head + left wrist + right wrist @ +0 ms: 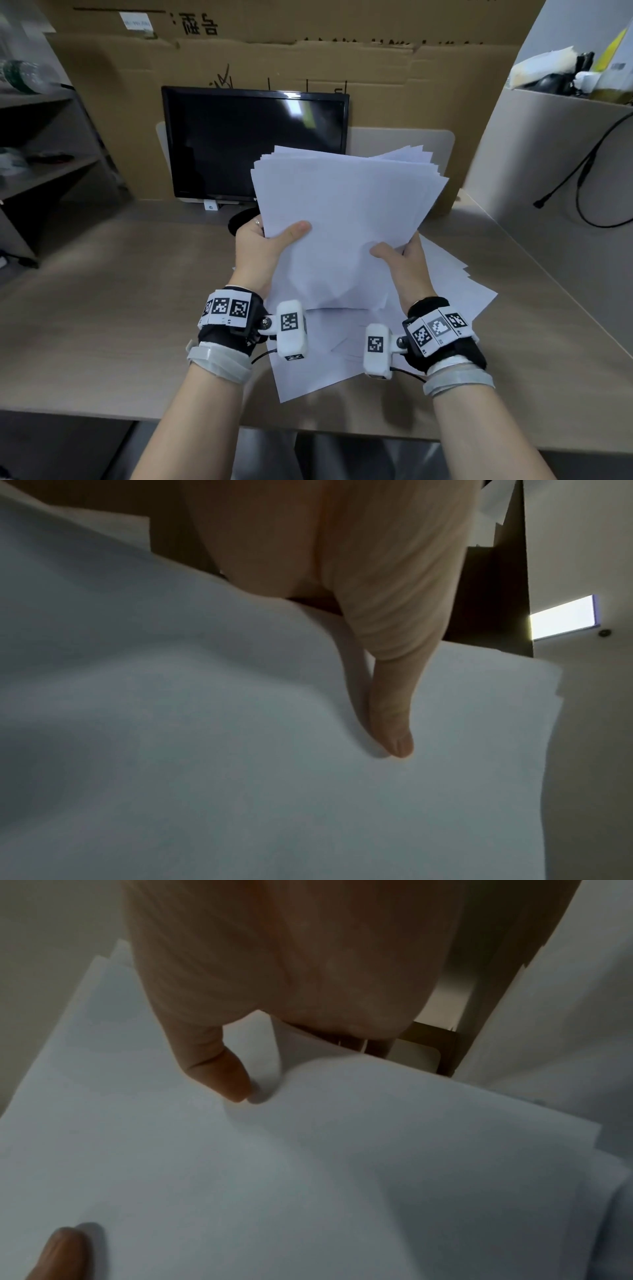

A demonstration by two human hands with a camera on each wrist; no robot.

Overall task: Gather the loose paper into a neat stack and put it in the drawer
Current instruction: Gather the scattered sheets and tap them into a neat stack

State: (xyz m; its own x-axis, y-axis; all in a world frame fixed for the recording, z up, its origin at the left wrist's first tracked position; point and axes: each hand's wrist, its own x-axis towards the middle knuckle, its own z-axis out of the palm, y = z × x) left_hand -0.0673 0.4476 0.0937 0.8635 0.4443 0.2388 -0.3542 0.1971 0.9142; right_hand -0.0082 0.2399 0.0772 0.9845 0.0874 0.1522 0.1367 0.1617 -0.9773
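From the head view, a wooden desk [102,308] backed by cardboard carries a dark monitor [255,144]. The left hand [260,250] and right hand [407,260] each pinch a lower side of a fanned paper bundle [346,212] raised above the desk, its long axis running away from the person; loose sheets [455,284] lie beneath. No drawer shows. In the left wrist view, the thumb [394,723] presses flat on the top sheet. In the right wrist view, the thumb [222,1074] dents the paper
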